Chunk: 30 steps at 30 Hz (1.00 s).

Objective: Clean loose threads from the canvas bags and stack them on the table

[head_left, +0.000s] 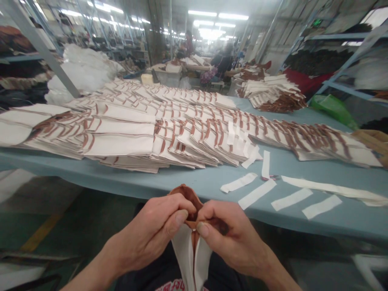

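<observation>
Left hand (160, 224) and right hand (235, 238) pinch a long white-and-brown fabric piece (184, 246).
Its white length hangs below the grip, long axis downward, both hands equally near.

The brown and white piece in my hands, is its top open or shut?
Open. The piece shows a hollow within its brown rim, far edge standing apart from near.

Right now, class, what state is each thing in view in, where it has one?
Left hand, pinching the brown-and-white piece
Right hand, pinching the same piece
Brown-and-white piece, held up, brown end uppermost
Similar pieces, stacked in overlapping rows
White strips, loose
Ceiling lights, lit
</observation>
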Each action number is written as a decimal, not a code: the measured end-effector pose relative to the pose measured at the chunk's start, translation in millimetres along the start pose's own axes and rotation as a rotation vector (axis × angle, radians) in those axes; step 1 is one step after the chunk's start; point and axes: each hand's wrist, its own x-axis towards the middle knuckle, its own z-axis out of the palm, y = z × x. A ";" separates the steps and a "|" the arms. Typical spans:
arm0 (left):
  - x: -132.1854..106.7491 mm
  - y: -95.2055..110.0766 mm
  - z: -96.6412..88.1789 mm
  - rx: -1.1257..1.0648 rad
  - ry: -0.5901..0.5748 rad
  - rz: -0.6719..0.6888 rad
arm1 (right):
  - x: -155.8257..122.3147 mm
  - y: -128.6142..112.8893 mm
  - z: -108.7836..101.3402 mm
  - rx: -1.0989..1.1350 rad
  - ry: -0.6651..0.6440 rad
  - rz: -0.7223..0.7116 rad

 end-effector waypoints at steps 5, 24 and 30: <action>3.0 -3.8 1.5 0.108 -0.055 0.080 | 0.6 1.3 -5.2 -0.185 0.133 -0.164; 6.8 8.8 5.1 0.285 -0.123 0.038 | 19.8 -31.7 -34.9 -0.819 -0.319 -0.191; 3.1 9.3 -3.7 0.157 -0.091 -0.092 | 17.2 -19.4 -16.3 -0.719 -0.037 -0.435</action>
